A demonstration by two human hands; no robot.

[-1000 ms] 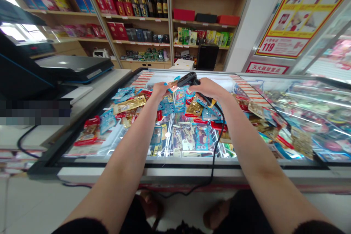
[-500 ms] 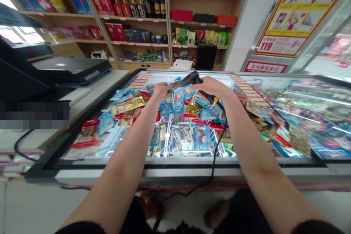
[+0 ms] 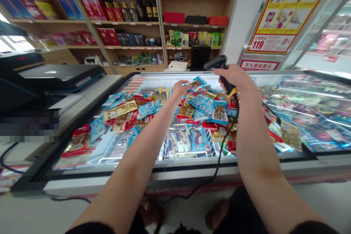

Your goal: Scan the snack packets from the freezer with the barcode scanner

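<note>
My right hand [image 3: 238, 76] is wrapped round the grip of a black barcode scanner [image 3: 218, 63], raised above the freezer's glass top. The scanner's head points left, and its black cable hangs down toward the floor. My left hand [image 3: 181, 89] pinches the left edge of a small blue snack packet [image 3: 197, 83], below and left of the scanner. Beneath both hands lies a heap of snack packets in blue, red and gold, among them a gold packet [image 3: 120, 111] at the left and a blue packet [image 3: 219, 112] near my right wrist.
The chest freezer [image 3: 164, 170] spans the front, with wire baskets of wrapped goods under its glass. On the left counter stand a scale [image 3: 63, 75] and a dark screen. Shelves [image 3: 128, 23] of boxes and bottles line the back. A wall poster [image 3: 292, 11] hangs at the right.
My right hand has moved the scanner right and up, away from the packet. My left hand has shifted right with a packet in its fingers. The view has turned slightly.
</note>
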